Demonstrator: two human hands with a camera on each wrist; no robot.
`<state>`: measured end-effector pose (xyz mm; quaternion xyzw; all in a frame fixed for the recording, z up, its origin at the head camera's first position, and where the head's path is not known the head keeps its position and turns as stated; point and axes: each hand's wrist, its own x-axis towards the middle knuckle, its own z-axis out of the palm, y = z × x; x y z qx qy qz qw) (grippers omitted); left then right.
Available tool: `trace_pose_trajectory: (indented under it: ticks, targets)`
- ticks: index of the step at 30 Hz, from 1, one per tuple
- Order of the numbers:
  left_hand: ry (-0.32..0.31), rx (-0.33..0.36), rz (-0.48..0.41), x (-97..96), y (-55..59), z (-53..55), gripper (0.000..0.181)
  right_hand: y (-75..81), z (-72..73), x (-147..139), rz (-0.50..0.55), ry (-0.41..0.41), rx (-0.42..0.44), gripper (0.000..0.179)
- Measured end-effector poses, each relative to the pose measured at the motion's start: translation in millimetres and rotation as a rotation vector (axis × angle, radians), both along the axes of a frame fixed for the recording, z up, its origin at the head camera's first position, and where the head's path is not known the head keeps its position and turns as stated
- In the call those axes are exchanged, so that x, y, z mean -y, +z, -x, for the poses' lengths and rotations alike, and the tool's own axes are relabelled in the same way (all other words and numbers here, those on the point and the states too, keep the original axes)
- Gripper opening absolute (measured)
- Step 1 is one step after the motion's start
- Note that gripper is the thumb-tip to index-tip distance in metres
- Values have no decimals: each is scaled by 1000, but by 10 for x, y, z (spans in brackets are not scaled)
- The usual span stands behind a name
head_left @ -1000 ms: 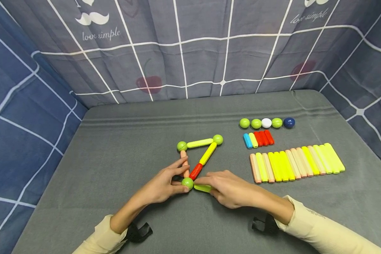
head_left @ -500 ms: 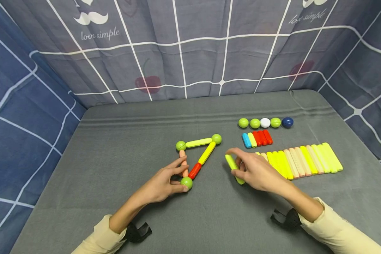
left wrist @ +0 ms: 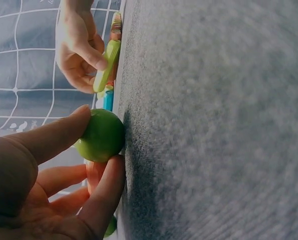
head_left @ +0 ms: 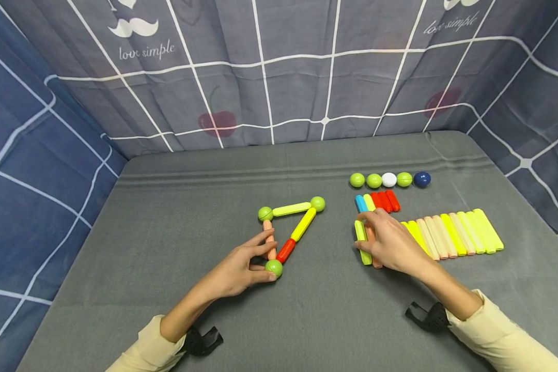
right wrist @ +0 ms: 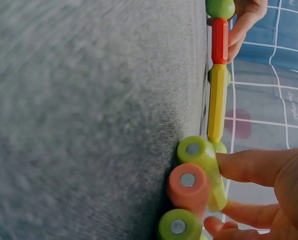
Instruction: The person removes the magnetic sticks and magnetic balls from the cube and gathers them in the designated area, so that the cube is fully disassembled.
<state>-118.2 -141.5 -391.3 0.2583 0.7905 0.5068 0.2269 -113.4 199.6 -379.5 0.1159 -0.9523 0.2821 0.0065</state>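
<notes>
My left hand [head_left: 234, 268] holds the near green ball [head_left: 274, 267], thumb on one side and fingertips on the other, as the left wrist view shows. Other fingertips lie over the pink rod [head_left: 267, 227] that runs up to a second green ball [head_left: 265, 213]. A yellow-green rod [head_left: 292, 208] links that ball to a third green ball [head_left: 318, 203]. From there a yellow rod [head_left: 304, 225] and a red rod [head_left: 285, 250] slant back to the near ball. Farther right, my right hand [head_left: 392, 240] pinches a yellow-green rod [head_left: 361, 243] beside the row's left end.
A row of yellow, yellow-green and pink rods [head_left: 446, 235] lies at the right, partly hidden by my right hand. Behind it are short red rods [head_left: 386, 201], a blue one [head_left: 361, 203] and a line of balls [head_left: 389, 180]. A checked curtain [head_left: 297, 93] stands behind the table.
My right hand has carried the yellow-green rod away from the near green ball, rightward to the left end of the rod row. The left hand has stayed on the ball.
</notes>
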Motion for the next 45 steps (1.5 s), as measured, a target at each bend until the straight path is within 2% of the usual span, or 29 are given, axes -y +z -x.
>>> trace_pose_trajectory:
  ticks: [7, 14, 18, 22, 24, 26, 30, 33, 37, 42, 45]
  targets:
    - [13, -24, 2, -23, -31, -7, 70, -6, -8, -9, -15, -16, 49, 48]
    - [42, -98, 45, -74, -35, -75, 66, -22, -37, 50, 6, 23, 15, 46]
    - [14, -66, 33, -89, -12, -131, 65, -17, -74, 203, 65, 115, -24, 33]
    - [-68, -38, 27, -115, 7, -194, 61, -15, -81, 465, 130, 252, -2, 26]
    - [-95, -70, 59, -130, 12, -217, 57, -27, -83, 599, 116, 305, 20, 25]
    - [-88, -141, 103, -144, 23, -226, 51, -45, -89, 710, 74, 340, 39, 26]
    - [44, -299, 202, -143, 45, -202, 45, -68, -108, 819, 5, 356, 54, 26]
    - [130, -370, 289, -112, 55, -162, 47, -68, -114, 825, 6, 348, 59, 24]
    - [134, -410, 387, -53, 56, -108, 51, -67, -128, 819, 23, 348, 75, 27]
    - [109, -403, 415, -25, 57, -55, 47, -90, -167, 827, 34, 396, 88, 37]
    - [108, -438, 427, -23, 60, -45, 41, -95, -195, 850, 44, 441, 96, 36]
